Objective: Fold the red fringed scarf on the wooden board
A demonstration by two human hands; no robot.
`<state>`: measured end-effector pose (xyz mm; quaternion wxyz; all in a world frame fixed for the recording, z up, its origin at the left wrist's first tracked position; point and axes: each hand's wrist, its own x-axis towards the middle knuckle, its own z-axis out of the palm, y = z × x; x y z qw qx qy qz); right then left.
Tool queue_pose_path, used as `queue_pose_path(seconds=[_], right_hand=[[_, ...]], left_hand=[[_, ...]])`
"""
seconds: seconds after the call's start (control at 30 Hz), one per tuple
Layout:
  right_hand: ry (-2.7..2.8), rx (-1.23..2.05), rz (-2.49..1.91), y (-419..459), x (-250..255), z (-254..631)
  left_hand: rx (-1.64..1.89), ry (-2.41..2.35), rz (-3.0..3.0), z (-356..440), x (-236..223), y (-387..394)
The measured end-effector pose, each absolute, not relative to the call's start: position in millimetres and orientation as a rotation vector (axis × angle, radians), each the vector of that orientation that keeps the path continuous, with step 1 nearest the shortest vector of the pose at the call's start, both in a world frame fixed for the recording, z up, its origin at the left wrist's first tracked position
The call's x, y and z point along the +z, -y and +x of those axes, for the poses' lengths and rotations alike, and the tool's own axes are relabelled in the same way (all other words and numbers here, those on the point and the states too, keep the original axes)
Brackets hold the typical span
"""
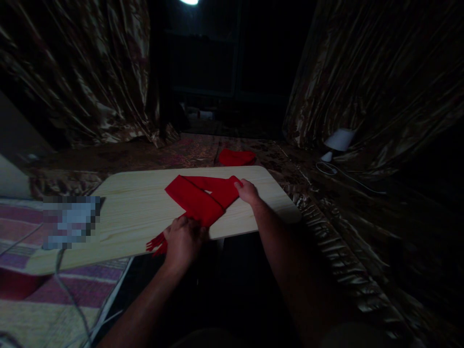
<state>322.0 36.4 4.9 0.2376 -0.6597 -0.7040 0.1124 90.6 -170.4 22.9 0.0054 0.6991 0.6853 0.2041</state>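
Observation:
A red scarf (208,205) is folded into a triangular loop on a pale wooden table (134,193), its fringed end hanging out at the lower left. My right hand (248,192) pinches the scarf's upper right corner between thumb and fingers. Near the table's front edge, my left hand (184,239) grips the scarf's lower part beside the fringe; its fingers are bent and partly in shadow. A small gap in the middle of the folds lets the table show through.
Beyond the table's far edge lies another red cloth item (236,157). A blurred-out device (72,222) with a cable sits at the table's left end. On the right stands a small white lamp (340,139) with a cord. Patterned curtains (112,72) hang behind; the room is dark.

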Motion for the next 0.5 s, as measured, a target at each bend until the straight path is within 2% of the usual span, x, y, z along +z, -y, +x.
queue_pose_path(seconds=[0.5], right_hand=[[1.893,0.335,-1.831,-34,7,321]], left_hand=[[0.450,-2.148,2.252,59,38,176]])
